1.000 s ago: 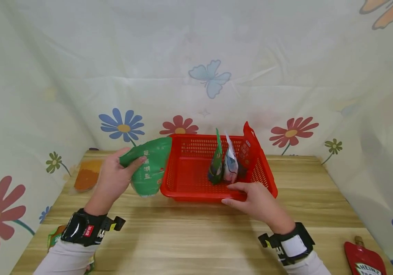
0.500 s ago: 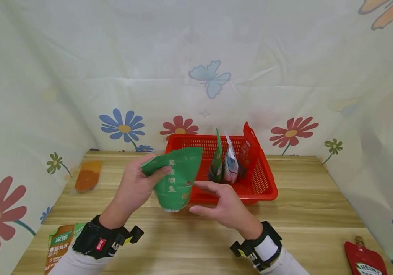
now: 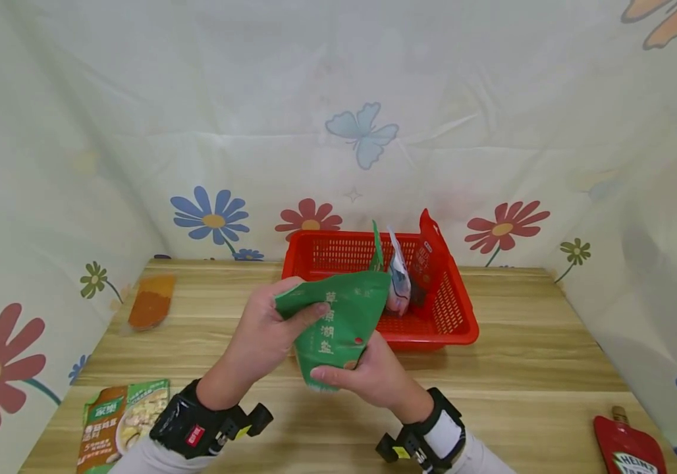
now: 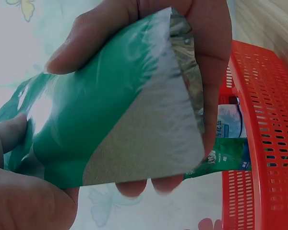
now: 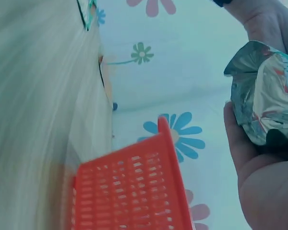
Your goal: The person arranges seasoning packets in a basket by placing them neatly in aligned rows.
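Note:
A green salt pouch (image 3: 347, 313) is held between both hands in front of the red basket (image 3: 463, 334). The left hand (image 3: 264, 336) grips its upper left side, thumb across the printed front. At the lower right edge the right hand (image 3: 377, 376) holds it too, its thumb lying over the front near the bottom. The left wrist view shows the pouch's green and beige face (image 4: 101, 110) between the two hands. Its silvery crimped base (image 5: 266, 96) appears in the right wrist view. Part of the basket's near side is hidden behind the pouch.
Inside the basket stand a green packet (image 3: 377, 253), a white packet (image 3: 398, 283) and a red pouch (image 3: 427, 260). An orange packet (image 3: 151, 303) lies at the table's left. A brown and green soup packet (image 3: 122, 421) lies front left, a ketchup pouch (image 3: 629, 444) front right.
The left hand has carried the salt pouch rightward and nearer from the basket's left side. The right hand has left the basket's front rim, moved left and taken hold of the pouch.

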A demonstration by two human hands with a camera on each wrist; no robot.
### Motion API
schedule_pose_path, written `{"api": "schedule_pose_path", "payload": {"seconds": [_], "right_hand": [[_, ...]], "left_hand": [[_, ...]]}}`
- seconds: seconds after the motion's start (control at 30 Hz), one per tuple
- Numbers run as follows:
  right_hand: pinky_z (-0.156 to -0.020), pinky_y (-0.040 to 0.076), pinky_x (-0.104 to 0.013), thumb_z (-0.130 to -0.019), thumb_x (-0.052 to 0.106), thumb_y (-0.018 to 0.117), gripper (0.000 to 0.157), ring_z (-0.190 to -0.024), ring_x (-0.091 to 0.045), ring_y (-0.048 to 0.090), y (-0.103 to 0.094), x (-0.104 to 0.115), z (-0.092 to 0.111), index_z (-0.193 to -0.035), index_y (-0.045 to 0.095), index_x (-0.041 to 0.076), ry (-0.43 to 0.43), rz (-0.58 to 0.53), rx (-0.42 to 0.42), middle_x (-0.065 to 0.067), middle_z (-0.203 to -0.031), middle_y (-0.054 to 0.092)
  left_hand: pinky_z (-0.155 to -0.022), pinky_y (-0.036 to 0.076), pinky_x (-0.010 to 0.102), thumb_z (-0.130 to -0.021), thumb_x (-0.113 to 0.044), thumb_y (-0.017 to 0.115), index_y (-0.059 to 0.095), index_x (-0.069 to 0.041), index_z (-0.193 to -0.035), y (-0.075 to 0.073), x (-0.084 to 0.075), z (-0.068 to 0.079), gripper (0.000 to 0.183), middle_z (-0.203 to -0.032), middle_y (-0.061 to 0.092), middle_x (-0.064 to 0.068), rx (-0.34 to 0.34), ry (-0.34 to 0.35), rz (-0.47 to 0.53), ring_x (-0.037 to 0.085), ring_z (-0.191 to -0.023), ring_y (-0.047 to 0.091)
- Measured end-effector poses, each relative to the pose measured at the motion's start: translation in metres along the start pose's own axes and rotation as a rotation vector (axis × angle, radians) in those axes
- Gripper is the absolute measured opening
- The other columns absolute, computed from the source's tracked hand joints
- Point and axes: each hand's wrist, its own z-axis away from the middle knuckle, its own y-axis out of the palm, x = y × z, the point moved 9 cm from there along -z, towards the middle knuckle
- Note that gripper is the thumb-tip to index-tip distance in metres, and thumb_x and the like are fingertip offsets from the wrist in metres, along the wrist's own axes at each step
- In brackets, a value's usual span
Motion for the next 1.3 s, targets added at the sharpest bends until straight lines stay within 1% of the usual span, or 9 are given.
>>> {"api": "schedule_pose_path", "payload": {"seconds": [0.13, 0.3, 0.57, 0.8, 0.97, 1.1, 1.17, 1.23, 1.3], "right_hand": [[-0.105, 0.053, -0.032, -0.092, 0.01, 0.077, 0.062, -0.122, -0.018, 0.067, -0.004, 0.0, 0.002, -0.145, 0.044, 0.015, -0.007, 0.061, -0.052, -0.012, -0.139, 0.064], [-0.104, 0.054, -0.032, -0.092, 0.007, 0.076, 0.059, -0.121, -0.018, 0.068, -0.008, 0.0, 0.001, -0.143, 0.048, 0.016, -0.034, 0.107, -0.095, -0.011, -0.136, 0.067], [-0.1, 0.056, -0.031, -0.091, 0.012, 0.078, 0.053, -0.118, -0.017, 0.071, -0.019, -0.001, 0.0, -0.139, 0.056, 0.018, -0.007, 0.196, -0.201, -0.003, -0.131, 0.071], [-0.098, 0.057, -0.032, -0.09, 0.012, 0.079, 0.052, -0.115, -0.018, 0.072, -0.027, 0.002, -0.001, -0.136, 0.058, 0.019, -0.017, 0.234, -0.307, -0.001, -0.129, 0.072], [-0.097, 0.057, -0.031, -0.09, 0.014, 0.08, 0.051, -0.116, -0.015, 0.072, -0.031, 0.008, -0.001, -0.136, 0.059, 0.02, -0.07, 0.326, -0.386, 0.0, -0.13, 0.072], [-0.09, 0.06, -0.028, -0.09, 0.012, 0.079, 0.038, -0.099, -0.012, 0.074, -0.033, 0.018, 0.0, -0.126, 0.066, 0.014, -0.155, 0.491, -0.477, -0.002, -0.114, 0.077], [-0.086, 0.061, -0.027, -0.089, 0.01, 0.079, 0.032, -0.089, -0.011, 0.072, -0.034, 0.022, 0.001, -0.12, 0.069, 0.012, -0.182, 0.552, -0.515, -0.001, -0.105, 0.077], [-0.084, 0.062, -0.028, -0.087, 0.01, 0.081, 0.028, -0.084, -0.011, 0.071, -0.032, 0.024, 0.002, -0.114, 0.071, 0.011, -0.203, 0.601, -0.542, -0.001, -0.099, 0.077], [-0.083, 0.062, -0.03, -0.086, 0.01, 0.082, 0.029, -0.084, -0.013, 0.072, -0.029, 0.027, 0.004, -0.112, 0.071, 0.008, -0.221, 0.657, -0.557, -0.004, -0.098, 0.077]], "left_hand": [[-0.089, 0.061, 0.035, -0.094, -0.006, 0.072, 0.07, -0.007, -0.117, 0.002, 0.005, -0.002, 0.023, -0.113, 0.076, 0.009, 0.012, 0.023, -0.013, 0.018, -0.101, 0.073], [-0.088, 0.062, 0.033, -0.094, -0.006, 0.073, 0.066, -0.011, -0.118, 0.0, 0.009, -0.004, 0.025, -0.117, 0.072, 0.008, -0.031, 0.022, -0.045, 0.021, -0.105, 0.072], [-0.082, 0.063, 0.036, -0.094, -0.006, 0.072, 0.049, -0.01, -0.131, -0.009, 0.011, -0.002, 0.044, -0.124, 0.07, 0.012, -0.191, 0.022, -0.06, 0.029, -0.108, 0.073], [-0.087, 0.062, 0.038, -0.091, -0.009, 0.077, 0.04, -0.007, -0.129, -0.016, 0.004, 0.0, 0.053, -0.112, 0.073, 0.008, -0.352, 0.044, -0.26, 0.023, -0.097, 0.076], [-0.081, 0.063, 0.037, -0.09, -0.014, 0.079, 0.042, -0.005, -0.116, -0.013, -0.007, 0.004, 0.046, -0.098, 0.067, 0.011, -0.416, 0.046, -0.523, 0.026, -0.093, 0.077], [-0.07, 0.063, 0.034, -0.092, -0.024, 0.078, 0.053, -0.004, -0.107, 0.003, -0.02, 0.006, 0.035, -0.086, 0.071, 0.009, -0.397, 0.092, -0.75, 0.025, -0.077, 0.075], [-0.071, 0.064, 0.035, -0.094, -0.03, 0.075, 0.059, -0.001, -0.108, 0.014, -0.027, 0.007, 0.036, -0.089, 0.074, 0.011, -0.365, 0.124, -0.814, 0.025, -0.075, 0.074], [-0.075, 0.064, 0.039, -0.096, -0.039, 0.07, 0.063, 0.0, -0.112, 0.025, -0.03, 0.007, 0.042, -0.095, 0.075, 0.012, -0.318, 0.108, -0.842, 0.027, -0.079, 0.075], [-0.076, 0.064, 0.042, -0.097, -0.05, 0.064, 0.062, -0.001, -0.119, 0.033, -0.029, 0.007, 0.054, -0.101, 0.075, 0.012, -0.27, 0.042, -0.842, 0.029, -0.084, 0.076]]}}
